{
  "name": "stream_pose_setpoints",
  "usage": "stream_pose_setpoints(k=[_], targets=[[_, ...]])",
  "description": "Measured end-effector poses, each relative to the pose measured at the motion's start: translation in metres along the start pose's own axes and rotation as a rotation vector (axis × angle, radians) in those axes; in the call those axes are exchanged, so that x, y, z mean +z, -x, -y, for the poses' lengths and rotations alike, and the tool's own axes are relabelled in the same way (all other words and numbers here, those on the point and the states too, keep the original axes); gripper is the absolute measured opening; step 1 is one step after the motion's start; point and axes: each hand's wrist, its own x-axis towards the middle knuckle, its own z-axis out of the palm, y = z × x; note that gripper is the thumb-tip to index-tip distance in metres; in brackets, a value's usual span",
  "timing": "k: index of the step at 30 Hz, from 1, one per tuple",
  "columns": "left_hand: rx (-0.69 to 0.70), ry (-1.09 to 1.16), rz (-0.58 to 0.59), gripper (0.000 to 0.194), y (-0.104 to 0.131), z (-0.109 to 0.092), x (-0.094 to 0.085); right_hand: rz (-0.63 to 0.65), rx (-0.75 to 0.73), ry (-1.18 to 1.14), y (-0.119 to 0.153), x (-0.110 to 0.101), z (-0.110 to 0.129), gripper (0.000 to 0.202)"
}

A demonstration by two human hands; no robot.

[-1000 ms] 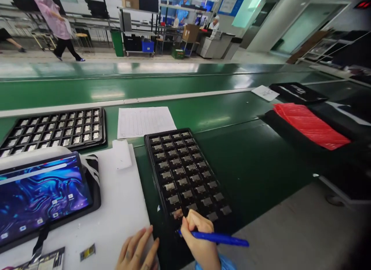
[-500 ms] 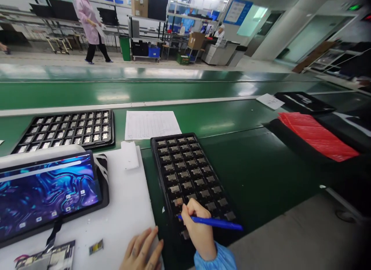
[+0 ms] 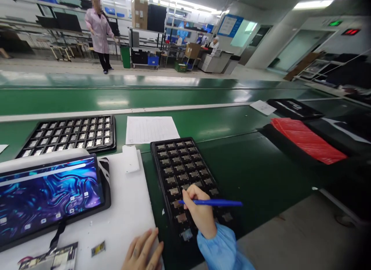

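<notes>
My right hand point(image 3: 197, 212) grips a blue pen point(image 3: 216, 202) and holds its tip over the near part of a black tray point(image 3: 158, 173) filled with several small metal parts. A blue sleeve covers that wrist. My left hand point(image 3: 143, 253) lies flat on the white mat point(image 3: 127, 212) at the bottom edge, fingers apart, holding nothing, just left of the tray. A tablet point(image 3: 48, 194) with a blue lit screen sits on the mat to the left.
A second parts tray point(image 3: 69, 132) lies at the back left, a printed sheet point(image 3: 150, 129) behind the near tray. Red sheets point(image 3: 307, 140) on black trays sit at the right. A person in a pink coat point(image 3: 100, 30) stands beyond the green conveyor point(image 3: 145, 94).
My right hand with the pen has moved further up the tray, away from me. The person in pink has walked rightward in the background. My left hand stays on the mat.
</notes>
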Motion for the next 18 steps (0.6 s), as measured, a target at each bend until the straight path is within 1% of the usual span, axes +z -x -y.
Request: stream_pose_setpoints(k=[3, 7, 10, 13, 16, 18], targets=[[0.031, -0.019, 0.004, 0.036, 0.004, 0.001, 0.003, 0.029, -0.009, -0.009, -0.011, 0.012, -0.009, 0.033], [0.020, -0.016, 0.011, 0.034, 0.012, 0.001, 0.008, 0.039, -0.021, 0.013, -0.012, 0.020, -0.017, 0.031], [0.030, -0.014, 0.039, 0.029, 0.016, 0.001, 0.008, 0.041, -0.019, 0.012, -0.009, 0.020, -0.018, 0.031], [0.041, -0.025, 0.060, 0.029, 0.019, 0.001, 0.009, 0.026, 0.001, -0.032, -0.009, 0.017, -0.015, 0.031], [0.045, -0.033, 0.058, 0.027, 0.023, 0.002, 0.013, -0.016, 0.025, -0.089, -0.014, 0.012, -0.009, 0.030], [0.055, -0.040, 0.062, 0.028, 0.025, 0.001, 0.016, -0.022, 0.021, -0.099, -0.020, 0.011, -0.005, 0.031]])
